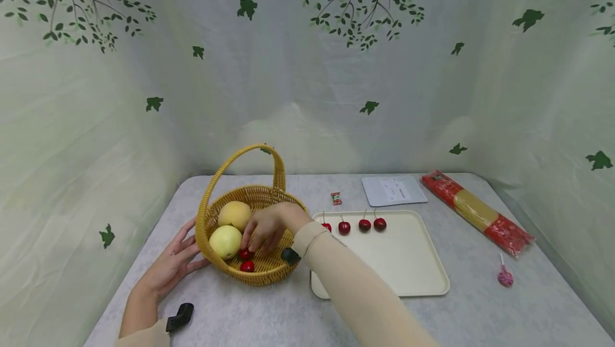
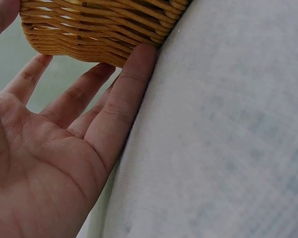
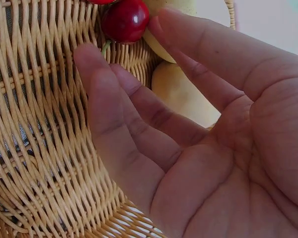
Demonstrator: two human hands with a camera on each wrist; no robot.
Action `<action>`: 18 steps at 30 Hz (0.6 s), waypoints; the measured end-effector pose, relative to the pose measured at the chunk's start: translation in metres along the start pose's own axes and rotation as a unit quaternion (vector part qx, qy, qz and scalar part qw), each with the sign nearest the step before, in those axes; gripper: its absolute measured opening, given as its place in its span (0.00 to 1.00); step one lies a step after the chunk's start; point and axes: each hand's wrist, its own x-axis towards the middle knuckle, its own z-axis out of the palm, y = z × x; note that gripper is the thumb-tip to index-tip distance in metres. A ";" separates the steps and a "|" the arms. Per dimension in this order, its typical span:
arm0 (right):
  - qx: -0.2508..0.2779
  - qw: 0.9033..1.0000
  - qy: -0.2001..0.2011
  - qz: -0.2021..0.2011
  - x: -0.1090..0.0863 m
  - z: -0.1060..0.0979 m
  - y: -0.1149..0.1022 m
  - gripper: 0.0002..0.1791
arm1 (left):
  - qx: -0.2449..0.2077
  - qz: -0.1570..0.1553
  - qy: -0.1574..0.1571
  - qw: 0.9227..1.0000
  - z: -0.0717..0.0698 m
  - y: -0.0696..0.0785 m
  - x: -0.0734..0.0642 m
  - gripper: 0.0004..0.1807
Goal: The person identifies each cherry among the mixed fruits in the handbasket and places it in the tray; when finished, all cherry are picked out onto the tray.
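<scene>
A yellow wicker basket (image 1: 261, 277) with a tall handle stands at the left of the table. It holds two round pale-yellow fruits, one behind (image 1: 234, 214) and one in front (image 1: 226, 242). My right hand (image 1: 266, 229) reaches down inside, its loosely bent fingers right at a red cherry (image 3: 126, 21). In the right wrist view, thumb and fingers stand apart, with the cherry at their tips and its green stem showing. A second cherry (image 1: 247, 266) lies closer to the basket's front. Spread fingers of my left hand (image 1: 168, 261) touch the basket's outer left side.
Right of the basket, a cream tray (image 1: 408, 261) carries several stemmed cherries (image 1: 364, 225) along its back; my right forearm crosses its left part. Behind lie a small wrapped candy (image 1: 336, 198) and a white card (image 1: 394, 190). A red-and-yellow packet (image 1: 475, 211) and a lollipop (image 1: 505, 276) lie at right.
</scene>
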 end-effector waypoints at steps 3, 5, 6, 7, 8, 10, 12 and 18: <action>0.003 1.000 0.000 0.000 0.001 0.000 0.000 0.14 | 0.005 -0.002 0.004 1.000 0.000 0.000 0.001 0.39; 0.001 1.000 0.001 -0.001 0.002 0.000 -0.001 0.12 | 0.005 -0.002 0.003 1.000 -0.002 0.000 0.001 0.39; -0.004 1.000 0.000 -0.002 0.002 0.001 -0.001 0.11 | 0.006 -0.002 0.003 1.000 -0.002 0.000 0.001 0.39; -0.007 1.000 -0.002 -0.002 0.002 0.002 -0.002 0.10 | 0.005 -0.002 0.001 1.000 -0.002 0.000 0.001 0.39; -0.012 1.000 -0.003 -0.002 0.002 0.002 -0.002 0.09 | 0.004 -0.002 0.001 1.000 -0.002 -0.001 0.001 0.39; -0.020 1.000 -0.007 -0.001 0.001 0.004 -0.002 0.07 | 0.002 -0.003 -0.001 1.000 -0.002 -0.001 0.001 0.39; -0.021 1.000 -0.008 0.003 0.000 0.005 -0.003 0.08 | 0.003 -0.003 0.000 1.000 -0.002 -0.001 0.001 0.39; 0.009 0.999 -0.010 0.052 -0.003 0.009 -0.007 0.18 | 0.007 -0.002 0.003 1.000 -0.001 -0.001 0.002 0.39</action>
